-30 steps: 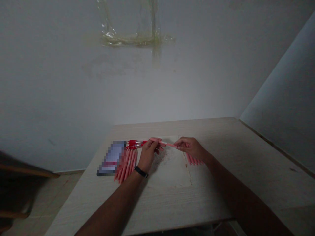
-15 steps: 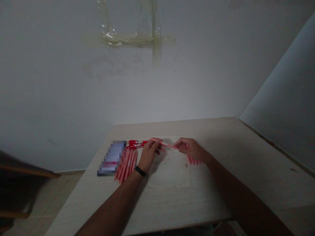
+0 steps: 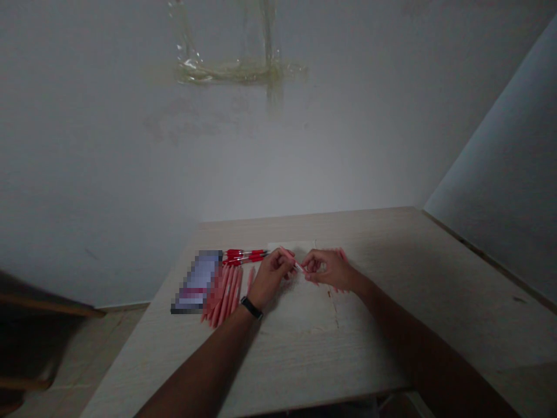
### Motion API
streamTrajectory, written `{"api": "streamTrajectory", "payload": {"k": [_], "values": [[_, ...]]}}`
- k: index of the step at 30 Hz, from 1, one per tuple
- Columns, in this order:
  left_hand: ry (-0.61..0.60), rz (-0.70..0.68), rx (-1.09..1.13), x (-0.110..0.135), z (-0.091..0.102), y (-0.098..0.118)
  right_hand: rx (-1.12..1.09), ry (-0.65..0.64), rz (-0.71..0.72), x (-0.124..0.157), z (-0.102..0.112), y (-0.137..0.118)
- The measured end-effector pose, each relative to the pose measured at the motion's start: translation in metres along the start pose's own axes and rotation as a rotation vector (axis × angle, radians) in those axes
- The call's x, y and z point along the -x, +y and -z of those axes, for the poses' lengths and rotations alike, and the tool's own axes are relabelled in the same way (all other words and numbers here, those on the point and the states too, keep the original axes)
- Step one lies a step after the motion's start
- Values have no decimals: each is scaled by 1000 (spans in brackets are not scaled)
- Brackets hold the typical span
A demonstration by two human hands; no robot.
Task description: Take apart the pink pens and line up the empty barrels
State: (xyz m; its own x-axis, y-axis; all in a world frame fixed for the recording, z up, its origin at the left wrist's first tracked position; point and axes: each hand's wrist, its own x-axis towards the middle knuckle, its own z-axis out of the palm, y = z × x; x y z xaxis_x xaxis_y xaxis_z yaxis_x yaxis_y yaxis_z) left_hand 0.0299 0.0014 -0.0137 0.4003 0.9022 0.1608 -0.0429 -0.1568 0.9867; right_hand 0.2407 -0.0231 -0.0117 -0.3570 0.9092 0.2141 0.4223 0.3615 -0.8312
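My left hand [image 3: 270, 277], with a black band on its wrist, is closed round a pink pen barrel. My right hand [image 3: 327, 269] pinches a thin pale refill [image 3: 298, 266] that pokes out between the two hands. Both hands hover over a sheet of white paper [image 3: 300, 302] on the light wooden table [image 3: 391, 325]. A row of pink pen barrels [image 3: 224, 290] lies left of my left hand. Several red pen caps and refills [image 3: 246, 256] lie behind them. More pink barrels [image 3: 342, 255] show behind my right hand.
A blurred-out flat box or pack [image 3: 198, 281] lies at the table's left, next to the pink barrels. The wall behind bears old yellowed tape [image 3: 235, 64]. A dark chair or furniture edge [image 3: 30, 331] stands at the left, off the table.
My hands have drawn closer together and slightly nearer to me. The long pink piece that spanned them is now mostly hidden inside my left hand, with only a short pale tip showing.
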Motion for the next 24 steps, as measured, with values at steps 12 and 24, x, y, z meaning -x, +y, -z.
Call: {"api": "streamTrajectory", "payload": {"k": [12,24], "values": [[-6,-43,-32,1,1,-2,-50,1,-49,0,-3,-6],[89,-47,-3,-1,4,-3,-32,6,-114,3,4,-17]]}}
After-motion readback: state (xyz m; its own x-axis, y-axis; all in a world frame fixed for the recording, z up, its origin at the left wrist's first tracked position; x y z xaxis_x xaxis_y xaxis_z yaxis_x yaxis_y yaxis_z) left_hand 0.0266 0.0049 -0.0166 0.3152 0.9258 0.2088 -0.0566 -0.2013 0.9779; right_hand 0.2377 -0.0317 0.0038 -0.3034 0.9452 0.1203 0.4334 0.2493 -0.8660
